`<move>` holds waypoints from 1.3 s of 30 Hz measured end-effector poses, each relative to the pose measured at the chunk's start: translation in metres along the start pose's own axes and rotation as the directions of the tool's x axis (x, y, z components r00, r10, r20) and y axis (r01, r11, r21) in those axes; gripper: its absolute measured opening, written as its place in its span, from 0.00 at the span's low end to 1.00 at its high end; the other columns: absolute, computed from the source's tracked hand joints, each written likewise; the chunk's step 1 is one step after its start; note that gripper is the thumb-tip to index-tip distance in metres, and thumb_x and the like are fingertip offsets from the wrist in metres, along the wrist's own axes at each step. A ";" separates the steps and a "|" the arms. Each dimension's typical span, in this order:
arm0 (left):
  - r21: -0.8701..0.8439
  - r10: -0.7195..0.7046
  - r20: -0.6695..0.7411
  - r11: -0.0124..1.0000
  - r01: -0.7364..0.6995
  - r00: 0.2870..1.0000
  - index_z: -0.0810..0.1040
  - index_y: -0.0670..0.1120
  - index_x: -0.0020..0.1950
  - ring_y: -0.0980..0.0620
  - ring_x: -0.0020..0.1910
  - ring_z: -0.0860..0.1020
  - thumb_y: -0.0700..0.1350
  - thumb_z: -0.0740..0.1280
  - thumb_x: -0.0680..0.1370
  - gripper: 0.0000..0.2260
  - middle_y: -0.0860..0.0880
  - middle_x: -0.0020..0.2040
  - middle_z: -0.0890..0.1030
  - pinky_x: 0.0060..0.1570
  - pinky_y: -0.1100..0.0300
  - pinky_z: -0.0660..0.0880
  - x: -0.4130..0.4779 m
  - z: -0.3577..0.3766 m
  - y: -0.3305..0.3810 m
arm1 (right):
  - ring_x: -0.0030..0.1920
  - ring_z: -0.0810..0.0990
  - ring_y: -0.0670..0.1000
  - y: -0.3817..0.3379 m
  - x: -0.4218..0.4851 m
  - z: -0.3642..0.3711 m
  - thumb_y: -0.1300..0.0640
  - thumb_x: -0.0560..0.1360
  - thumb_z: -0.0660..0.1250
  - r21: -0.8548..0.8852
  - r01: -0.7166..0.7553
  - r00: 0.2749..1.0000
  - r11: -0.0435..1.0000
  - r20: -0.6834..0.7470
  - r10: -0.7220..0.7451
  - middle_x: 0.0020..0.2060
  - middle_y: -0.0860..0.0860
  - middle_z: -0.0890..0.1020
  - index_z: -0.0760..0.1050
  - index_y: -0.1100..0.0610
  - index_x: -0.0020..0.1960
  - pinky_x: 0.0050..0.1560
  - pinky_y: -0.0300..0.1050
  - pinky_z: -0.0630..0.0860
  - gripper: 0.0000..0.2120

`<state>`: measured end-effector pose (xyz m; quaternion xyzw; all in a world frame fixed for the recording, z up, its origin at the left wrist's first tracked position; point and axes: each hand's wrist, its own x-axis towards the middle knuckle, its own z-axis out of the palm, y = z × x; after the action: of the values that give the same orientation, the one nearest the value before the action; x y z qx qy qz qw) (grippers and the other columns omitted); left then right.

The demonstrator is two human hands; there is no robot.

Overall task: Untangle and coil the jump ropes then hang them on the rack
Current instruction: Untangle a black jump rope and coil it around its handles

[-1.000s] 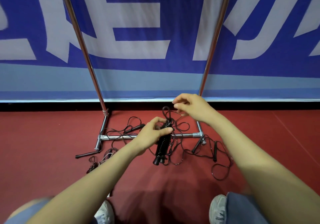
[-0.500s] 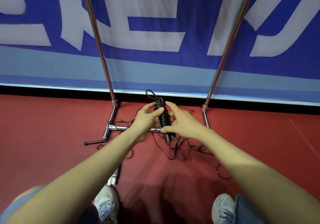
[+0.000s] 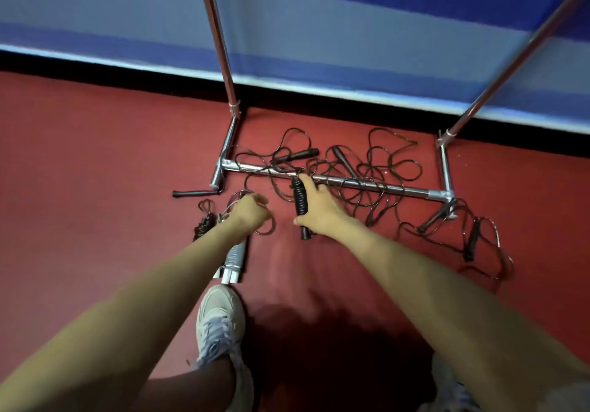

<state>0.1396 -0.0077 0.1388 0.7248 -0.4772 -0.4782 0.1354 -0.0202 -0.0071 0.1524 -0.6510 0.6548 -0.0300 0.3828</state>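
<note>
The right hand (image 3: 319, 209) grips the coiled jump rope (image 3: 299, 202), with the fingers wrapped round its wound middle and the bundle lying along the hand's left edge. The left hand (image 3: 250, 210) has curled fingers; whether it pinches a cord cannot be told.

**Handling (judged):**
- The bundle is light; the two handles inside are stiff; the thin cord is limp and springy, and its turns may slide loose.
- Hold across the wound section, not the bare handle ends.

**Orientation:**
- The long axis runs away from the person; the far end leans slightly left.
- The far end lies beyond the fingertips, touching or just short of the rack base bar (image 3: 367, 185); the near end projects below the wrist.

The tangled jump ropes (image 3: 378, 169) lie beyond and right of the right hand, draped over that bar. A white coiled rope (image 3: 235, 256) lies under the left wrist.
</note>
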 end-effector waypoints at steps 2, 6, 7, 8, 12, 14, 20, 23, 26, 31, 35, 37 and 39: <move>0.258 -0.029 -0.051 0.965 0.041 0.998 0.79 0.37 0.57 0.43 0.49 0.79 0.37 0.67 0.76 0.11 0.39 0.50 0.81 0.47 0.57 0.72 0.017 -0.001 -0.040 | 0.59 0.75 0.65 0.005 0.020 0.037 0.59 0.71 0.74 0.057 -0.040 0.997 0.998 0.065 0.036 0.65 0.60 0.66 0.49 0.46 0.77 0.58 0.52 0.73 0.45; 0.370 -0.061 -0.169 0.921 0.121 0.984 0.76 0.38 0.61 0.33 0.58 0.74 0.40 0.65 0.76 0.15 0.33 0.56 0.77 0.60 0.49 0.71 0.043 0.006 -0.111 | 0.64 0.72 0.65 0.007 0.047 0.106 0.60 0.72 0.73 0.109 -0.060 0.984 0.992 0.172 0.040 0.67 0.62 0.65 0.48 0.48 0.78 0.62 0.52 0.69 0.46; 0.375 -0.073 -0.173 0.917 0.134 0.982 0.76 0.38 0.62 0.33 0.58 0.73 0.40 0.65 0.76 0.15 0.33 0.57 0.75 0.61 0.48 0.70 0.045 0.009 -0.124 | 0.64 0.71 0.65 0.006 0.051 0.121 0.60 0.72 0.73 0.116 -0.067 0.980 0.991 0.195 0.043 0.68 0.62 0.64 0.47 0.48 0.78 0.63 0.52 0.69 0.46; 0.372 -0.078 -0.174 0.918 0.139 0.982 0.75 0.38 0.63 0.34 0.58 0.73 0.39 0.64 0.76 0.16 0.33 0.57 0.75 0.61 0.49 0.70 0.047 0.012 -0.135 | 0.65 0.71 0.66 0.005 0.054 0.136 0.59 0.72 0.73 0.120 -0.076 0.975 0.990 0.216 0.048 0.68 0.63 0.64 0.46 0.48 0.78 0.63 0.53 0.69 0.46; 0.288 -0.027 -0.206 0.954 0.087 0.978 0.75 0.38 0.64 0.37 0.59 0.75 0.34 0.64 0.75 0.18 0.36 0.59 0.76 0.63 0.52 0.69 0.043 0.021 -0.157 | 0.66 0.70 0.66 0.000 0.055 0.180 0.57 0.73 0.72 0.128 -0.088 0.970 0.988 0.235 0.056 0.70 0.63 0.62 0.42 0.49 0.79 0.65 0.56 0.70 0.47; 0.248 0.016 -0.232 0.968 0.043 0.973 0.75 0.38 0.63 0.39 0.57 0.76 0.31 0.64 0.73 0.18 0.37 0.58 0.77 0.61 0.50 0.71 0.044 0.025 -0.164 | 0.67 0.68 0.66 0.000 0.053 0.190 0.56 0.74 0.71 0.131 -0.092 0.974 0.987 0.216 0.062 0.70 0.64 0.61 0.38 0.51 0.79 0.66 0.57 0.69 0.49; 0.191 0.015 -0.271 0.981 0.039 0.962 0.76 0.40 0.63 0.43 0.56 0.77 0.30 0.65 0.73 0.18 0.40 0.58 0.78 0.60 0.54 0.72 0.042 0.029 -0.165 | 0.63 0.72 0.65 0.006 0.048 0.193 0.58 0.76 0.67 0.096 -0.063 0.975 0.993 0.217 0.041 0.68 0.65 0.65 0.36 0.52 0.79 0.61 0.54 0.70 0.46; 0.211 0.018 -0.262 0.977 0.039 0.965 0.75 0.40 0.65 0.42 0.59 0.77 0.30 0.63 0.74 0.20 0.39 0.60 0.78 0.62 0.56 0.71 0.039 0.030 -0.163 | 0.64 0.72 0.65 0.004 0.047 0.191 0.58 0.75 0.70 0.099 -0.072 0.975 0.992 0.218 0.049 0.69 0.65 0.65 0.38 0.50 0.79 0.62 0.54 0.70 0.47; 0.253 -0.010 -0.216 0.965 0.066 0.976 0.73 0.41 0.69 0.43 0.62 0.75 0.29 0.61 0.75 0.23 0.40 0.64 0.77 0.63 0.58 0.68 0.037 0.026 -0.160 | 0.65 0.71 0.64 0.002 0.050 0.187 0.56 0.75 0.70 0.074 -0.084 0.968 0.994 0.243 0.064 0.69 0.64 0.66 0.37 0.48 0.79 0.63 0.55 0.70 0.47; 0.330 -0.011 -0.166 0.942 0.066 0.986 0.70 0.39 0.70 0.40 0.66 0.71 0.32 0.60 0.75 0.23 0.38 0.67 0.72 0.65 0.57 0.64 0.028 0.026 -0.138 | 0.65 0.72 0.62 0.008 0.044 0.161 0.56 0.75 0.68 0.014 -0.065 0.973 0.998 0.225 0.060 0.71 0.60 0.65 0.38 0.45 0.78 0.61 0.55 0.72 0.46; 0.348 0.036 -0.115 0.938 0.006 0.993 0.71 0.40 0.69 0.39 0.65 0.70 0.33 0.62 0.75 0.21 0.37 0.66 0.71 0.65 0.54 0.65 0.015 0.041 -0.103 | 0.68 0.69 0.61 0.029 0.028 0.121 0.56 0.76 0.68 -0.007 -0.056 0.984 0.998 0.169 0.056 0.70 0.58 0.64 0.44 0.48 0.79 0.62 0.54 0.68 0.42; 0.351 0.093 -0.074 0.934 -0.061 0.993 0.72 0.39 0.67 0.39 0.64 0.70 0.33 0.63 0.75 0.20 0.37 0.64 0.72 0.64 0.56 0.64 0.010 0.053 -0.079 | 0.69 0.67 0.61 0.046 0.018 0.095 0.56 0.76 0.68 -0.026 -0.068 0.990 0.997 0.122 0.071 0.70 0.58 0.64 0.46 0.49 0.79 0.64 0.54 0.67 0.40; 0.346 0.143 -0.044 0.931 -0.120 0.989 0.71 0.39 0.67 0.39 0.64 0.70 0.34 0.65 0.74 0.20 0.37 0.64 0.72 0.62 0.56 0.64 0.008 0.067 -0.052 | 0.70 0.67 0.61 0.067 0.007 0.067 0.56 0.76 0.68 -0.046 -0.093 0.993 0.995 0.063 0.096 0.70 0.58 0.64 0.49 0.50 0.78 0.66 0.54 0.67 0.39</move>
<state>0.1143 0.0293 0.0667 0.7196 -0.5956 -0.3527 0.0553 -0.0384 0.0277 0.0658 -0.6280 0.6726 0.0233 0.3908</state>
